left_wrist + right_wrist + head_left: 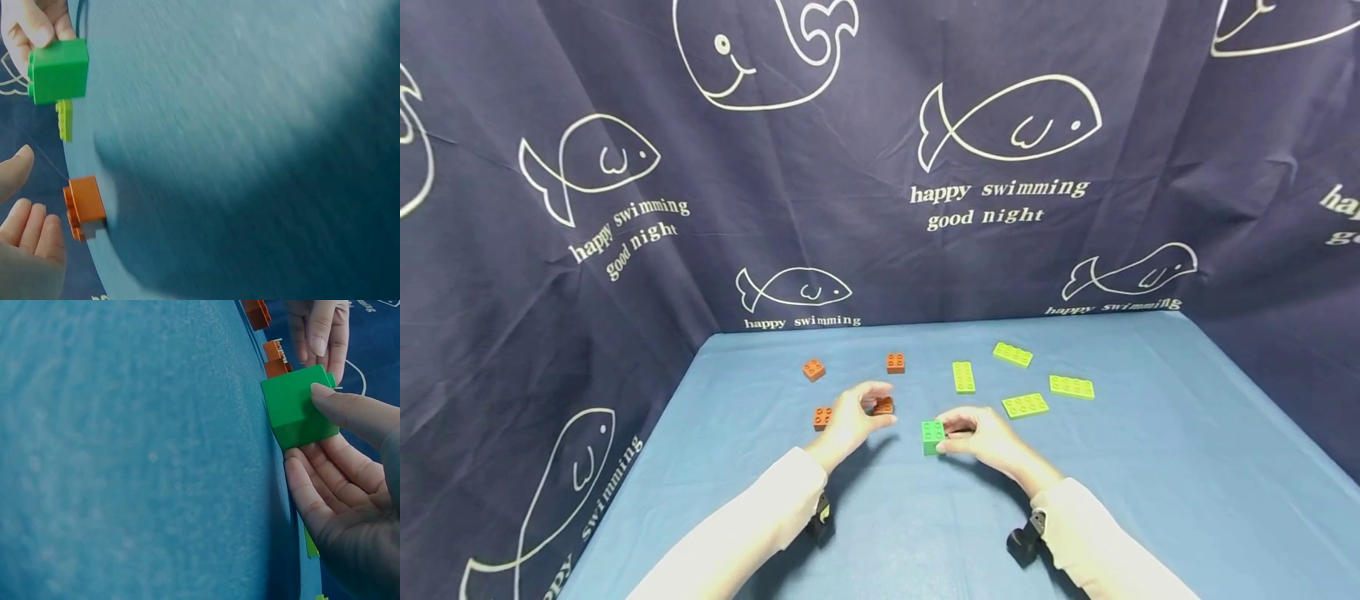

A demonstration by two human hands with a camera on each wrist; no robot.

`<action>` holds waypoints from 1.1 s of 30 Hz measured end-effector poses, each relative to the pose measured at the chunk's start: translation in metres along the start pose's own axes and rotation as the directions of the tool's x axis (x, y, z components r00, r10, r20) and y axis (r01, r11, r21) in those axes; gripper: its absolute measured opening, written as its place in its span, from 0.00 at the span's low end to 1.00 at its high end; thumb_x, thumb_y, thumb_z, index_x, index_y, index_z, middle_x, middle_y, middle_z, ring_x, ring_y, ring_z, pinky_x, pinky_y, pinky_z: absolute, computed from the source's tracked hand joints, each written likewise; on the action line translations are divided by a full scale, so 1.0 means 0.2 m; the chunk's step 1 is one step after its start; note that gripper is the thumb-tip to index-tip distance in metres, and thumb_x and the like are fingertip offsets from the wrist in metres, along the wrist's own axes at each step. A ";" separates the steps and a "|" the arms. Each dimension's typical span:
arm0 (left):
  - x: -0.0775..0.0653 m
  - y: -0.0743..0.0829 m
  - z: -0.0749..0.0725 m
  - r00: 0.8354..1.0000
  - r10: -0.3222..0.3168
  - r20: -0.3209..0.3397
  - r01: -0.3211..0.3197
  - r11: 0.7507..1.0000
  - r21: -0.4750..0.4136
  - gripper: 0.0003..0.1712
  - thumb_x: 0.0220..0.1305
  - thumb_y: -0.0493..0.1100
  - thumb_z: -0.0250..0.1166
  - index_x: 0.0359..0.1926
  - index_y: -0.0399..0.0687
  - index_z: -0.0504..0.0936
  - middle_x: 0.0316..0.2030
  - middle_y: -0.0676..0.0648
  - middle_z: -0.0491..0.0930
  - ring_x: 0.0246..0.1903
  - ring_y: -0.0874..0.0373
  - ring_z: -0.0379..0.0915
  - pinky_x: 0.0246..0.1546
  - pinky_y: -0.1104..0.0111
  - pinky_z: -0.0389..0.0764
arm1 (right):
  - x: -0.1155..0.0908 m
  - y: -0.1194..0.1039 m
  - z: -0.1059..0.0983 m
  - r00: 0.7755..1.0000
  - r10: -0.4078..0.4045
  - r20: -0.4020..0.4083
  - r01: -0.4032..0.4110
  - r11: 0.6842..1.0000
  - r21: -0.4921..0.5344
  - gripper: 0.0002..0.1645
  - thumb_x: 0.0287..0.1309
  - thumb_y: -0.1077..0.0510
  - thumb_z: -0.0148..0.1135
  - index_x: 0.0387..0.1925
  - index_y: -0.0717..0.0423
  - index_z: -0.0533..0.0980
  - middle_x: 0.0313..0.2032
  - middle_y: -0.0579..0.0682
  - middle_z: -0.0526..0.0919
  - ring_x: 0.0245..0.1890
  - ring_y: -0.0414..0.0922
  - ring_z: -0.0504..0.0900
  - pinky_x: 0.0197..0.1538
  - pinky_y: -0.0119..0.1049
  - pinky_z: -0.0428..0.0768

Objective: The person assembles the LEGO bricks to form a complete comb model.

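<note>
My right hand (pixel 988 437) pinches a bright green building brick (pixel 932 438) between thumb and fingers, with its studs facing up in the head view. The right wrist view shows the thumb on one face of the green brick (pixel 300 406) and the fingers against the other side. My left hand (pixel 850 421) reaches around an orange brick (pixel 883 407) on the table. In the left wrist view its thumb and fingers are spread, and the orange brick (pixel 86 200) stands a little apart from the fingertips (pixel 51 234).
Other orange bricks lie at the far left (pixel 814 370), behind the hands (pixel 896 362) and beside the left hand (pixel 822 418). Several flat lime-green bricks (pixel 1026 405) are spread to the right. A blue cloth (pixel 880 533) covers the table; a dark printed curtain (pixel 880 242) hangs behind.
</note>
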State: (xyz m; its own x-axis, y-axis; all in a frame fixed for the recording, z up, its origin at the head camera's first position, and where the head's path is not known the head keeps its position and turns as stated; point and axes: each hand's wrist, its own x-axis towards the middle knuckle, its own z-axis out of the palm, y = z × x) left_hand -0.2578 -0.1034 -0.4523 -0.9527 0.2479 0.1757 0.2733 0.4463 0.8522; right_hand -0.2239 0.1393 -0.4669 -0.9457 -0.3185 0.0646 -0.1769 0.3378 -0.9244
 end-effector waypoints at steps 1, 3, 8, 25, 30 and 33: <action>0.00 -0.01 -0.01 1.000 -0.010 -0.007 0.010 1.000 0.019 0.28 0.50 0.35 0.75 0.55 0.40 0.80 0.51 0.40 0.82 0.52 0.44 0.77 0.56 0.54 0.78 | 0.00 0.00 0.00 1.000 0.005 -0.001 -0.005 1.000 0.006 0.24 0.47 0.62 0.74 0.47 0.67 0.79 0.41 0.60 0.86 0.42 0.49 0.83 0.43 0.25 0.80; 0.02 -0.02 -0.02 1.000 -0.016 -0.017 0.016 0.999 0.031 0.30 0.49 0.35 0.75 0.56 0.40 0.78 0.53 0.39 0.81 0.53 0.42 0.77 0.57 0.53 0.77 | 0.00 0.00 0.00 1.000 0.000 0.003 0.000 1.000 0.010 0.24 0.48 0.62 0.74 0.47 0.67 0.79 0.41 0.61 0.85 0.42 0.49 0.83 0.43 0.25 0.80; 0.05 -0.04 -0.05 0.998 -0.060 -0.017 0.061 0.998 0.029 0.32 0.48 0.33 0.75 0.57 0.37 0.77 0.53 0.37 0.80 0.54 0.41 0.75 0.59 0.53 0.75 | 0.00 0.00 -0.01 1.000 -0.009 0.009 0.009 1.000 0.023 0.24 0.48 0.63 0.73 0.47 0.68 0.79 0.41 0.61 0.85 0.42 0.50 0.82 0.42 0.24 0.80; 0.10 -0.07 -0.03 0.975 -0.217 0.040 0.211 0.970 0.125 0.28 0.45 0.32 0.77 0.51 0.43 0.82 0.47 0.43 0.83 0.46 0.50 0.77 0.50 0.61 0.80 | 0.00 0.01 0.00 1.000 -0.009 0.010 0.009 1.000 -0.001 0.24 0.48 0.62 0.74 0.47 0.68 0.79 0.40 0.61 0.85 0.41 0.49 0.82 0.43 0.25 0.80; 0.10 -0.07 -0.02 0.973 -0.230 0.009 0.226 0.962 0.153 0.25 0.46 0.32 0.77 0.48 0.45 0.84 0.44 0.44 0.84 0.45 0.51 0.78 0.50 0.61 0.81 | 0.00 0.01 0.00 1.000 -0.001 0.011 0.001 1.000 0.005 0.23 0.48 0.62 0.73 0.47 0.67 0.79 0.40 0.60 0.85 0.41 0.48 0.82 0.43 0.25 0.80; 0.11 -0.08 -0.02 0.973 -0.232 -0.007 0.230 0.959 0.164 0.22 0.46 0.32 0.77 0.46 0.46 0.85 0.42 0.45 0.84 0.43 0.52 0.79 0.48 0.62 0.81 | 0.00 0.00 -0.01 1.000 -0.001 0.014 0.000 1.000 0.016 0.24 0.48 0.62 0.73 0.48 0.68 0.79 0.41 0.60 0.85 0.42 0.48 0.82 0.43 0.25 0.80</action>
State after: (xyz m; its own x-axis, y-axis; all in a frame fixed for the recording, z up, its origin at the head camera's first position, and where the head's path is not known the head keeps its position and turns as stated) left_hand -0.2828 -0.1082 -0.4597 -0.9910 0.1320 -0.0231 0.0652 0.6258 0.7772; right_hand -0.2246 0.1405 -0.4666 -0.9417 -0.3310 0.0598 -0.1727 0.3233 -0.9304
